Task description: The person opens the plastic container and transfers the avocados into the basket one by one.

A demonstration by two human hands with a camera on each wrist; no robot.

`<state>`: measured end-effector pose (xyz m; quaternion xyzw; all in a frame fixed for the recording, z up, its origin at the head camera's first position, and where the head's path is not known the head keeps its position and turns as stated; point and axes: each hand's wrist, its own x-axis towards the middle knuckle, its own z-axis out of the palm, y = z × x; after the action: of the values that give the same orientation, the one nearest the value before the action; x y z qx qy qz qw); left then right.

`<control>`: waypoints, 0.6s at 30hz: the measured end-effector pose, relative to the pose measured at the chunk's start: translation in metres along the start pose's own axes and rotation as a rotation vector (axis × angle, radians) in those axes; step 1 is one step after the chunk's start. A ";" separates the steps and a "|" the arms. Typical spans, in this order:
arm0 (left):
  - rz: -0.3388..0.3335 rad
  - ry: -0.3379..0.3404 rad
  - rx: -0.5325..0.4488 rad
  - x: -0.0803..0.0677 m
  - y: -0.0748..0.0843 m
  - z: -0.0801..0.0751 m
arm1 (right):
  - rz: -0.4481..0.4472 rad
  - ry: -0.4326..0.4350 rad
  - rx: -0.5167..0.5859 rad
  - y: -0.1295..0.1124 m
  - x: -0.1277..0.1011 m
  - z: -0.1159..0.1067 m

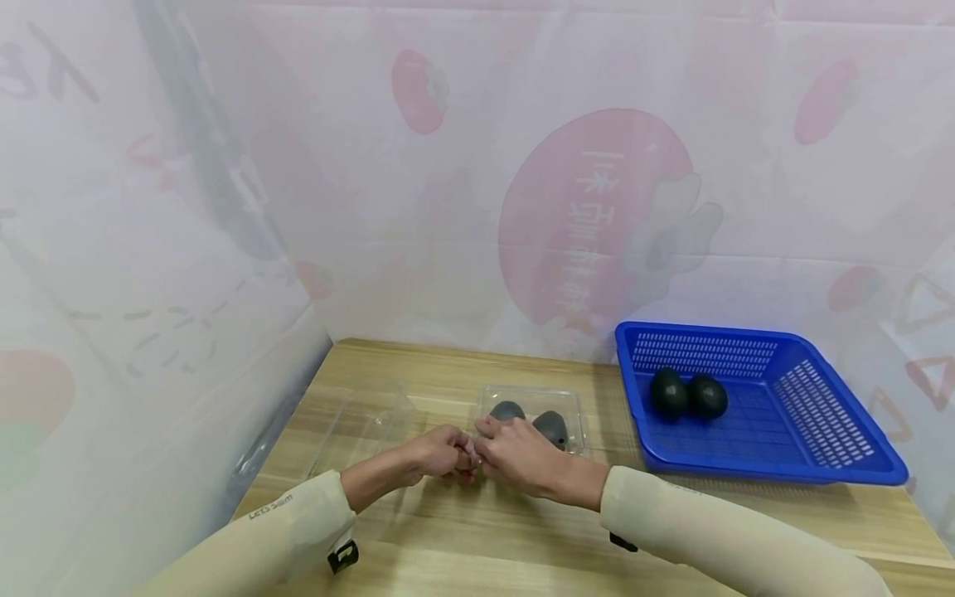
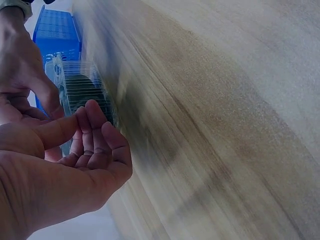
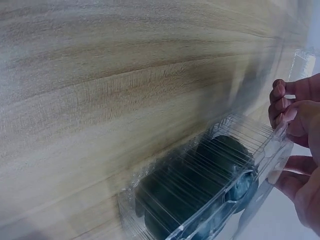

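A clear plastic clamshell box (image 1: 573, 402) lies on the table with dark green avocados (image 1: 550, 429) inside, seen through its ribbed wall. My left hand (image 1: 446, 452) has its fingers curled, and thumb and fingertips pinch the box's near left corner. Beside it, my right hand (image 1: 522, 456) reaches across the front of the same box and grips the rim at that corner. In the right wrist view, fingertips (image 3: 287, 117) meet the edge of the clear plastic. The right hand covers part of the box in the head view.
A blue basket (image 1: 753, 473) stands at the right with two avocados (image 1: 688, 395) in it. Another clear plastic container (image 1: 358, 423) lies at the left on the wooden table (image 1: 462, 547). A printed sheet (image 1: 462, 207) hangs behind and at the sides.
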<state>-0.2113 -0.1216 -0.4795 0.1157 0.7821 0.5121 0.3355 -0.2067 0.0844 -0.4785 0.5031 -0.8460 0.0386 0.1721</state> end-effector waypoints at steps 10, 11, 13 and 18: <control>-0.001 0.026 -0.002 0.001 -0.001 0.000 | -0.014 -0.020 -0.054 -0.001 0.002 0.002; 0.000 0.029 0.000 0.001 -0.001 0.000 | -0.015 -0.011 -0.046 -0.001 0.002 0.002; 0.001 0.032 0.009 0.001 -0.001 0.000 | -0.017 0.011 -0.028 -0.001 0.001 0.003; -0.002 0.031 0.037 0.000 0.002 0.000 | -0.024 0.085 0.020 0.000 -0.003 0.006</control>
<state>-0.2113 -0.1207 -0.4777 0.1129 0.7968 0.4989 0.3217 -0.2070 0.0853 -0.4845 0.5128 -0.8314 0.0662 0.2035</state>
